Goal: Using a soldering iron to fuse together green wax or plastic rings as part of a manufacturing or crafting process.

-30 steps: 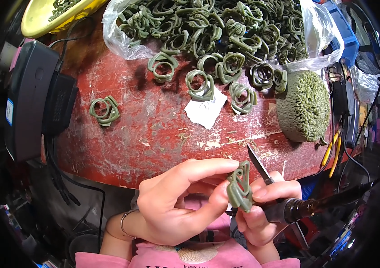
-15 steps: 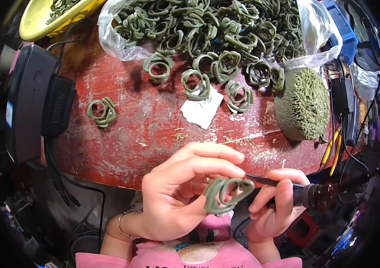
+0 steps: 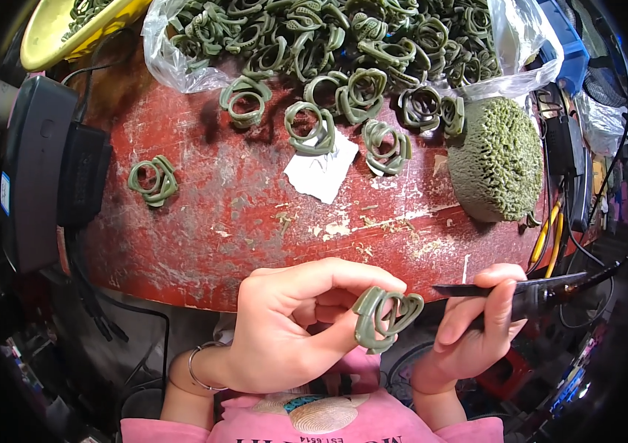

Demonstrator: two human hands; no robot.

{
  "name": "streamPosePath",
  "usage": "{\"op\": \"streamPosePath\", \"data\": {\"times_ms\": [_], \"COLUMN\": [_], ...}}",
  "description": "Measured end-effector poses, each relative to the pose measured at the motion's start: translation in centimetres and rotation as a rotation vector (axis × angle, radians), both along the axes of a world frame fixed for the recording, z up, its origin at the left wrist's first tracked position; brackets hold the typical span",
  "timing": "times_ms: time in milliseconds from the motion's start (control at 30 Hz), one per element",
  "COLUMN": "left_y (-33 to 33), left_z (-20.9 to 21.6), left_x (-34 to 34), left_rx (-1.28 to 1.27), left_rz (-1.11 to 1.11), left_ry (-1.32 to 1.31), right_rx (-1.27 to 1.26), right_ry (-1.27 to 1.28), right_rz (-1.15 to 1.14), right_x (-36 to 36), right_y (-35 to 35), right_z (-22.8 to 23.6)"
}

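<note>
My left hand (image 3: 284, 325) is closed, its thumb and fingertips pinching a green openwork ring-shaped piece (image 3: 366, 322) with curved bands. To the right, the fingers of my right hand (image 3: 476, 325) hold a slim dark tool (image 3: 456, 290) with a flat, blade-like end. It points left toward the piece, with a gap between them. Further along, the tool's other end is dark and blurred. Beyond my hands, one similar green ring (image 3: 314, 130) sits partly over a torn white paper scrap (image 3: 321, 171). Another green ring (image 3: 153, 181) lies alone at the left.
A clear plastic bag (image 3: 162, 55) heaped with green rings lies at the back of the worn red table (image 3: 203, 236). A rough green block (image 3: 493, 159) stands at right, near yellow-handled tools (image 3: 543, 240). A dark box-shaped device (image 3: 41, 170) and yellow basin (image 3: 37, 44) are at left.
The tool has drawn back to the right, away from the green ring, and lies flatter in my right hand. The left hand has turned the ring slightly. The whole view has shifted a little.
</note>
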State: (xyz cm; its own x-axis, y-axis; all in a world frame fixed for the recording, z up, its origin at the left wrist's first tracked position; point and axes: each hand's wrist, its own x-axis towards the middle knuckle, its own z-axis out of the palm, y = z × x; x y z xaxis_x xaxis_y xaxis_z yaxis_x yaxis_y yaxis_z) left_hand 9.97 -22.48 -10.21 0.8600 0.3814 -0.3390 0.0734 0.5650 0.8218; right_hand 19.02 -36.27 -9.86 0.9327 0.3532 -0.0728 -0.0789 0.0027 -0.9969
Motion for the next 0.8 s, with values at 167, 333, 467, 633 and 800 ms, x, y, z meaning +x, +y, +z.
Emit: {"op": "streamPosePath", "data": {"times_ms": [167,333,467,633,800], "left_y": [0.25,0.93,0.89,0.55,0.44], "left_z": [-0.22,-0.73,-0.67,-0.43,0.08], "left_x": [0.11,-0.44,-0.37,0.13,0.48], "left_rx": [-0.013,-0.019,-0.103,-0.136,-0.169], "left_rz": [-0.007,-0.141,-0.135,-0.073,-0.010], "left_ry": [-0.022,-0.065,-0.090,-0.046,0.017], "right_rx": [0.035,0.095,0.100,0.170,0.202], "right_ry": [0.185,0.239,0.286,0.318,0.320], "right_rz": [0.048,0.081,0.102,0.122,0.135], "right_x": [-0.09,-0.09,0.05,0.01,0.12], "right_y": [-0.01,0.18,-0.06,0.04,0.17], "right_z": [-0.34,-0.56,-0.49,-0.95,-0.88]}}
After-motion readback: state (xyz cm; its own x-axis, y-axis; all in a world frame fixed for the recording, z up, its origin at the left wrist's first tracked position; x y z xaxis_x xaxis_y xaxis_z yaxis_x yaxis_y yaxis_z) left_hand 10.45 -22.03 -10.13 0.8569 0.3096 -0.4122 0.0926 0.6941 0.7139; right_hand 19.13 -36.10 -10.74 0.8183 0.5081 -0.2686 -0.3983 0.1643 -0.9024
